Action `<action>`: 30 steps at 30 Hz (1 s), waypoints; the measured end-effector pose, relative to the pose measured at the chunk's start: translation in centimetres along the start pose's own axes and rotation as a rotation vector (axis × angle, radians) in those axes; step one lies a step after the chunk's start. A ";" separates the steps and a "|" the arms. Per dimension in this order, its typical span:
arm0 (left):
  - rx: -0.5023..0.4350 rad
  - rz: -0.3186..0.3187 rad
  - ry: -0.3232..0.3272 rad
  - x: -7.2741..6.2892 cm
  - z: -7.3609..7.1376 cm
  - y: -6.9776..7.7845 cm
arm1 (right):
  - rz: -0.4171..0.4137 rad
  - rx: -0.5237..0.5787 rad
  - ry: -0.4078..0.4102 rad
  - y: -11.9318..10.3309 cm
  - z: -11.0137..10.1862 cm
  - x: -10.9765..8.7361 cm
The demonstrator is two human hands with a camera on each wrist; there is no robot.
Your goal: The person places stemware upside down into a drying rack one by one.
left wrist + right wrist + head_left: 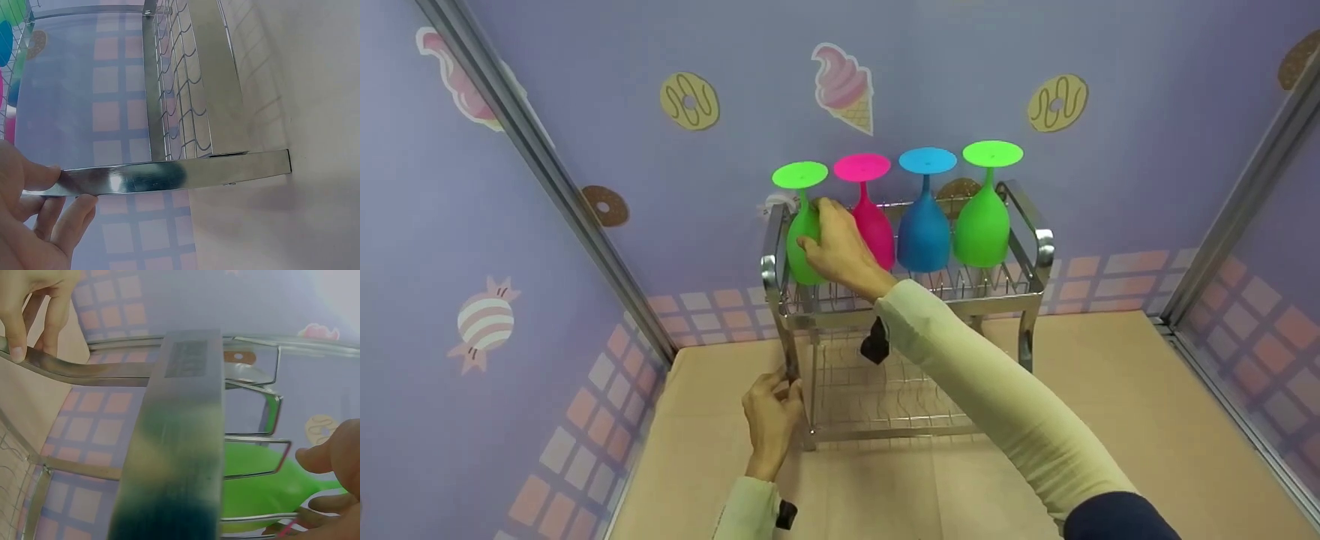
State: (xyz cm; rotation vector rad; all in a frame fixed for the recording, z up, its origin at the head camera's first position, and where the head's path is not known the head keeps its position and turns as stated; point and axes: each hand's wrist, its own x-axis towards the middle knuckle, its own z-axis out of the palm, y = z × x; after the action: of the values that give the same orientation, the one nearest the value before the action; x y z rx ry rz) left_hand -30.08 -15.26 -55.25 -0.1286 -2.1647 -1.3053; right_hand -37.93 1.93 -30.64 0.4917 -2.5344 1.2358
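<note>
Four upside-down plastic goblets stand in a row on the upper tier of a metal dish rack (911,306). From left they are a green goblet (800,176), a pink goblet (862,168), a blue goblet (925,232) and another green goblet (982,225). My right hand (840,244) is around the leftmost green goblet, thumb at one side of its bowl and fingers at the other, below the foot. In the right wrist view, wire loops cross in front of its bowl (259,481). Lower down, my left hand (772,412) pinches the rack's left front leg (129,177) between thumb and fingers.
The rack's lower wire shelf (877,390) sits just above the beige tabletop (720,390). A purple patterned wall (757,90) rises close behind the rack. Metal posts (562,187) run along both sides, and a black strap (875,345) hangs from the right wrist.
</note>
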 end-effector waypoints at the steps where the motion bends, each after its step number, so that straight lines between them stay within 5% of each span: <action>1: 0.001 0.003 -0.001 0.1 0.0 0.0 | 0.005 -0.006 -0.005 -0.1 -0.2 -0.1; 8: 0.003 0.012 -0.006 0.6 -0.3 -0.3 | 0.013 -0.002 -0.051 -0.4 -1.3 -1.4; 17: -0.044 -0.107 -0.098 1.0 -1.9 -0.1 | -0.135 -0.036 -0.101 0.4 -4.0 -5.8; 24: -0.070 -0.070 -0.212 1.2 -2.6 -0.1 | -0.225 -0.039 -0.089 3.3 -7.5 -9.2; 30: 0.002 -0.027 -0.304 1.5 -4.2 0.6 | -0.300 -0.056 0.008 6.2 -11.2 -12.7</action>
State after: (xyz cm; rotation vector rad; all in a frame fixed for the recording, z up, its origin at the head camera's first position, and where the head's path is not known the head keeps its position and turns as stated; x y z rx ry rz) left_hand -29.23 -18.78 -52.60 -0.3163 -2.4270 -1.3714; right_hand -27.97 16.67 -33.26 0.8159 -2.3707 1.0507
